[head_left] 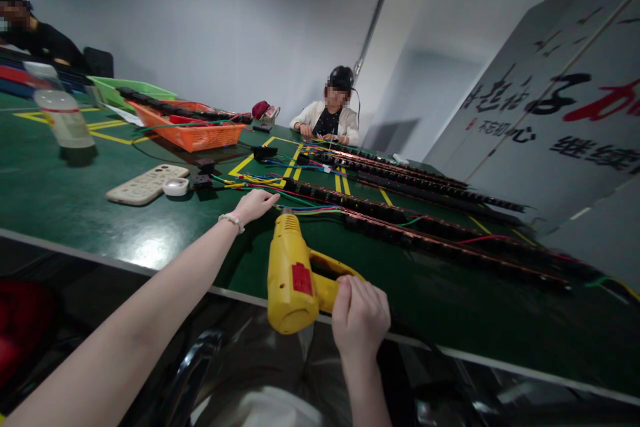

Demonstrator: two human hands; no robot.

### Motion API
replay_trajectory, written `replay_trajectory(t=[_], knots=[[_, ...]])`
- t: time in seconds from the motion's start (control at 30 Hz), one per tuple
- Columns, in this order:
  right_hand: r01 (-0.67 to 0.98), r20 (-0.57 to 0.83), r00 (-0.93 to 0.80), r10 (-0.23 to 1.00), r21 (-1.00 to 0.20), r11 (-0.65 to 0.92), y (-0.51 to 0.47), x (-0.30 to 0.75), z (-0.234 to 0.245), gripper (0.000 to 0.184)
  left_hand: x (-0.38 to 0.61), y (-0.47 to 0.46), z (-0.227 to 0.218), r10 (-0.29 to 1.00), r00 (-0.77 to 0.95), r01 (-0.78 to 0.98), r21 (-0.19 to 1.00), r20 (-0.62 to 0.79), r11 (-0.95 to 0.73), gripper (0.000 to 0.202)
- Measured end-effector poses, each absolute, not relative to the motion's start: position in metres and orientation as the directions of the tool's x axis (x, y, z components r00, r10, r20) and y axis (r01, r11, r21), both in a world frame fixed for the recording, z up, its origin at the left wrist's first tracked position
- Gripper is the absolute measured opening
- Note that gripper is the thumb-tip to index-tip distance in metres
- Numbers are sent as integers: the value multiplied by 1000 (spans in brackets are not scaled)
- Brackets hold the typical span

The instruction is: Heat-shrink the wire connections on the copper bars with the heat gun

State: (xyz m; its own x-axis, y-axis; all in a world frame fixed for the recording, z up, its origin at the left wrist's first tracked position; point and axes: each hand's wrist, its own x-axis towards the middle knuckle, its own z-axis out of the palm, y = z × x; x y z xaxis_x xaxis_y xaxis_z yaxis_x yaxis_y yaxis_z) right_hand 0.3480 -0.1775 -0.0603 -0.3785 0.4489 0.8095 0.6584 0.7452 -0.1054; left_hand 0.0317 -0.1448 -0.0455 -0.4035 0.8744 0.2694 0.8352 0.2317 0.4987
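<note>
My right hand [361, 317] is wrapped round the handle of a yellow heat gun [293, 273], whose nozzle points away from me at a bundle of coloured wires [313, 211] on the green table [75, 200]. My left hand [255, 203] reaches out over the table and rests its fingers by the wires at the near end of a long black power strip [380, 213]. The fingers look loosely curled on the wires. A beaded bracelet sits on that wrist.
More long black strips [415, 180] lie across the table to the right. A white remote [147, 184], a tape roll [175, 186], a plastic bottle [63, 117] and an orange basket [193, 133] stand left. A person [330, 119] sits at the far side; another is at far left.
</note>
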Motion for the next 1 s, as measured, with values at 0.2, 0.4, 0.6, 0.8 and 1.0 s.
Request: replay_trajectory(t=[0.2, 0.4, 0.6, 0.8, 1.0], knots=[[619, 774, -397, 494, -171, 767, -189, 325, -56, 34, 24, -141, -50, 849, -412, 792, 590, 332, 153, 53], [600, 768, -405, 496, -186, 778, -177, 340, -56, 34, 27, -143, -50, 870, -370, 812, 568, 327, 132, 53], [644, 802, -371, 467, -140, 752, -153, 371, -59, 35, 34, -149, -45, 904, -351, 841, 507, 242, 191, 53], [736, 840, -333, 428, -52, 675, -136, 405, -63, 37, 31, -146, -47, 913, -348, 852, 477, 212, 213, 55], [815, 862, -304, 405, 15, 580, -130, 421, -66, 37, 27, -143, -50, 921, -329, 852, 487, 209, 193, 55]])
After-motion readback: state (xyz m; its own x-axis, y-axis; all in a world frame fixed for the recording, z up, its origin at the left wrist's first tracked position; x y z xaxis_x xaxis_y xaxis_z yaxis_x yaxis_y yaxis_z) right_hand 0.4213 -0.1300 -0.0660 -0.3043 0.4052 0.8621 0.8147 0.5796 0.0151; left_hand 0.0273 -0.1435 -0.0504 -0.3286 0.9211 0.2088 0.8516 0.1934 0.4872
